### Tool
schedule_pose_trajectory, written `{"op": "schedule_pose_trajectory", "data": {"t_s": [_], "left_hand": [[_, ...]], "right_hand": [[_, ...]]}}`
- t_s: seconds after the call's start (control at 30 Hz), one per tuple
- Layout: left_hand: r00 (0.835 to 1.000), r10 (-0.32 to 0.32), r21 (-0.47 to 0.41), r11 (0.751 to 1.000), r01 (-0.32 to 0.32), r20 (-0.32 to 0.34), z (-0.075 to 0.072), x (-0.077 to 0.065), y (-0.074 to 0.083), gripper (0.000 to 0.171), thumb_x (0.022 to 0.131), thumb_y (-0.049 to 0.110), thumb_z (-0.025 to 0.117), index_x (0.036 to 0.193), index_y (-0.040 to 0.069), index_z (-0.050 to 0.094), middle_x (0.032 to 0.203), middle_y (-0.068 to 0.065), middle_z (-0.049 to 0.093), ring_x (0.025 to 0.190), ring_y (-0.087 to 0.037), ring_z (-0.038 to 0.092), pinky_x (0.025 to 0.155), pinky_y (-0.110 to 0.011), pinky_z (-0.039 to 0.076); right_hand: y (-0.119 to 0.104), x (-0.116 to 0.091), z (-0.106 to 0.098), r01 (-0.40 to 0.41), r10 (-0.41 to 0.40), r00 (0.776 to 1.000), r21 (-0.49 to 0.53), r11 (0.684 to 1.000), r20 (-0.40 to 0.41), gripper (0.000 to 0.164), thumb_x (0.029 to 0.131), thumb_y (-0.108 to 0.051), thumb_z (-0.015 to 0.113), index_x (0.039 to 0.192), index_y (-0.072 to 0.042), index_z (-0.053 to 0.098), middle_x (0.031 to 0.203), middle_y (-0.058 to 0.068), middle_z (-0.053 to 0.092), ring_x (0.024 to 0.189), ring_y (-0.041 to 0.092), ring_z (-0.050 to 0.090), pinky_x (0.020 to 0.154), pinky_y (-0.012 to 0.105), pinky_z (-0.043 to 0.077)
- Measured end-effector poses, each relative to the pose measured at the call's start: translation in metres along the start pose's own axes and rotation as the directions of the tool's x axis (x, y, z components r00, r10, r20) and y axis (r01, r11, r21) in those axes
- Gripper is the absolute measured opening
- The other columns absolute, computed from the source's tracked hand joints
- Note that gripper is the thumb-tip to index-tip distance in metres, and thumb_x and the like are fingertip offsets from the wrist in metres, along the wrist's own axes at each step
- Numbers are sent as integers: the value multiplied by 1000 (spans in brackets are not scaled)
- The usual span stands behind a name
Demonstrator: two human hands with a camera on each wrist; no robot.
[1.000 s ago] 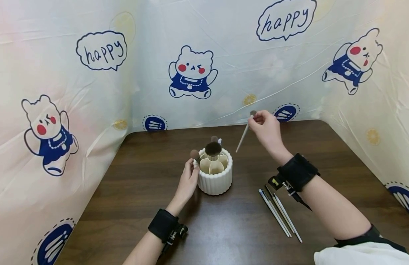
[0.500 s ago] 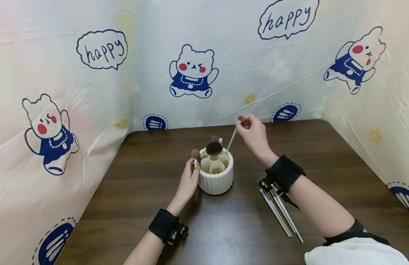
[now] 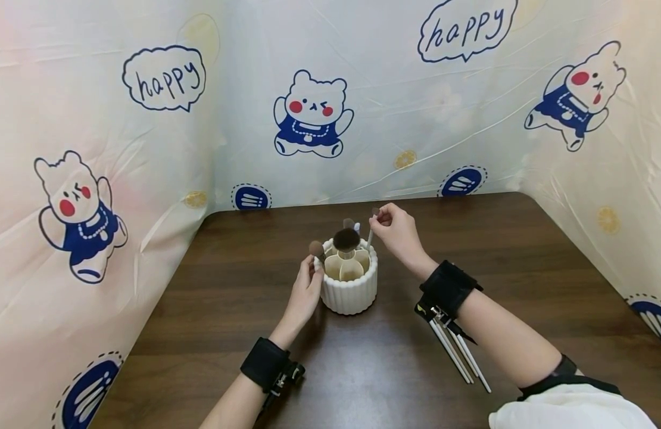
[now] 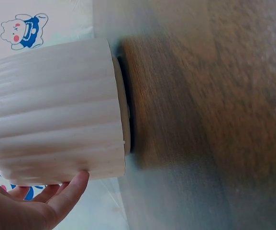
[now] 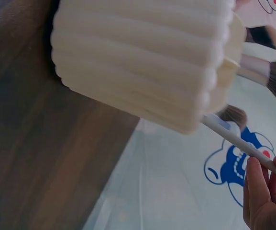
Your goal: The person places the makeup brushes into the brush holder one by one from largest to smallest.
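A white ribbed brush holder (image 3: 349, 292) with inner compartments stands upright on the table. My left hand (image 3: 305, 290) grips its left side, and fingers press its wall in the left wrist view. Between thumb and fingertips, my right hand (image 3: 399, 234) pinches a slim makeup brush (image 5: 236, 140) near its bristle end. The handle's lower end goes down behind the holder's right rim. A large dark fluffy brush (image 3: 346, 239) rises from the middle of the holder. Beside my left fingertips is a brown-tipped brush (image 3: 316, 248), and another brush (image 5: 234, 115) shows at the back.
Several thin brushes (image 3: 472, 362) lie on the table to the right, partly hidden under my right wrist strap (image 3: 449, 290). The dark wooden table (image 3: 218, 298) ends at a printed curtain (image 3: 245, 119) behind and on both sides.
My right hand has moved left and down with the slim brush, from beside the holder to its right rim, and the handle's end has gone behind that rim. My left hand stays put.
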State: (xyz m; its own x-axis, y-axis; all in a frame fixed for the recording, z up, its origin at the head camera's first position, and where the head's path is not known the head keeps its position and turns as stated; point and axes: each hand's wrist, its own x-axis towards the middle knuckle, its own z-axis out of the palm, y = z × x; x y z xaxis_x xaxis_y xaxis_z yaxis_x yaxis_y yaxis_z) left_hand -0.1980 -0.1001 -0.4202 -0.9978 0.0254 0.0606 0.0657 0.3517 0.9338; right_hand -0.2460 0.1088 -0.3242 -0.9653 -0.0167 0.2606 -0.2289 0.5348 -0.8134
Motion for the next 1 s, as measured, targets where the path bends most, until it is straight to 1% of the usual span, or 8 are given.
{"op": "schedule_pose_trajectory", "data": {"t_s": [0.17, 0.33, 0.5, 0.7, 0.93, 1.0], "left_hand": [[1000, 17, 14, 1000, -17, -6, 0, 1, -1, 54, 101, 25, 37, 147, -1, 25, 144, -25, 40, 134, -39, 41, 109, -52, 37], [1000, 12, 3, 1000, -12, -1, 1, 1, -2, 54, 101, 25, 36, 147, -1, 25, 144, -25, 39, 134, -39, 40, 110, -52, 36], [1000, 14, -1, 1000, -14, 4, 1, 1, -3, 54, 102, 24, 36, 148, -1, 24, 145, -25, 39, 135, -39, 39, 110, -52, 35], [1000, 24, 5, 1000, -24, 2, 1, 1, -3, 54, 102, 24, 36, 148, -1, 24, 145, -26, 38, 134, -40, 39, 110, -52, 36], [1000, 19, -6, 1000, -19, 2, 0, 1, -4, 53, 102, 24, 37, 147, 0, 25, 145, -24, 39, 134, -38, 40, 110, -52, 36], [1000, 28, -2, 1000, -28, 2, 0, 1, -4, 53, 102, 24, 37, 147, 0, 25, 144, -24, 40, 134, -39, 41, 109, -52, 37]], "right_hand": [[6, -4, 9, -5, 6, 999, -16, 1000, 39, 16, 90, -11, 60, 98, 2, 59, 95, 18, 64, 87, 26, 62, 74, 28, 50], [11, -7, 16, -13, 17, 996, -48, 999, 86, 14, 89, -9, 61, 98, 2, 59, 94, 18, 65, 88, 27, 64, 75, 31, 52], [13, -9, 19, -7, 13, 994, -57, 998, 104, 15, 86, -6, 61, 98, 3, 60, 94, 18, 67, 89, 28, 65, 79, 35, 53], [18, -9, 21, -14, 22, 992, -62, 998, 125, 14, 85, -5, 62, 97, 4, 60, 93, 18, 66, 88, 27, 65, 77, 33, 54], [20, -9, 23, -11, 20, 990, -65, 998, 138, 14, 84, -4, 63, 95, 4, 60, 91, 18, 67, 84, 26, 64, 73, 29, 53], [20, -9, 23, -16, 24, 989, -62, 998, 143, 15, 84, -4, 64, 96, 4, 60, 92, 18, 66, 85, 26, 64, 73, 29, 53]]}}
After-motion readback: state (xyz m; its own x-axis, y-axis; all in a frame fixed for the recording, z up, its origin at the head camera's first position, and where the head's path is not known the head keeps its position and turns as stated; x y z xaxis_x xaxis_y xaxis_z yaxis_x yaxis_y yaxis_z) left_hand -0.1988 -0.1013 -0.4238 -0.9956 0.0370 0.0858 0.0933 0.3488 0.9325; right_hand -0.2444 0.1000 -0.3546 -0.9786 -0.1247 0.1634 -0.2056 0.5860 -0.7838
